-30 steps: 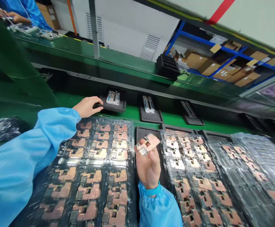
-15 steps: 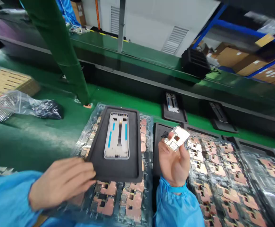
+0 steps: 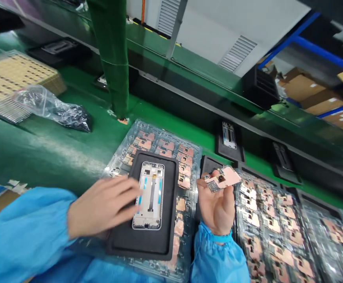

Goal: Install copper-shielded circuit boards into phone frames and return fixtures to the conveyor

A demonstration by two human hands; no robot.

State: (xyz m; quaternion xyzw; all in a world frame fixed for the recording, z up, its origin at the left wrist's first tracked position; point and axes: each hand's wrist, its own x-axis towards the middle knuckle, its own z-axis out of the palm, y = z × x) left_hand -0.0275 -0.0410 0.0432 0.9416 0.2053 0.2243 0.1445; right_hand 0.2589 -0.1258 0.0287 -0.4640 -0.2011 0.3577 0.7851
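A copper-faced phone circuit board (image 3: 223,179) rests in my right hand (image 3: 217,206), gripped between thumb and fingers with the palm turned up. My left hand (image 3: 106,206) reaches over the left side of a black foam tray (image 3: 142,245), its fingers stretched out and slightly blurred. The fingertips are over the left edge of a silver phone frame (image 3: 157,196); whether they touch it I cannot tell. Blue strips and a dark flex cable show inside the frame. Beneath the black tray lies a clear plastic tray (image 3: 195,157) with rows of circuit boards.
More clear trays of circuit boards (image 3: 266,196) lie to the right. Beyond them, two black trays with phone frames (image 3: 229,135) sit along the belt. A green post (image 3: 115,78), a bag of small black parts (image 3: 56,108) and a yellowish stack (image 3: 21,74) stand at the left.
The black tray with the phone frame has come nearer to me. My left hand has moved from the tray's edge to over the frame. The board in my right hand has tilted.
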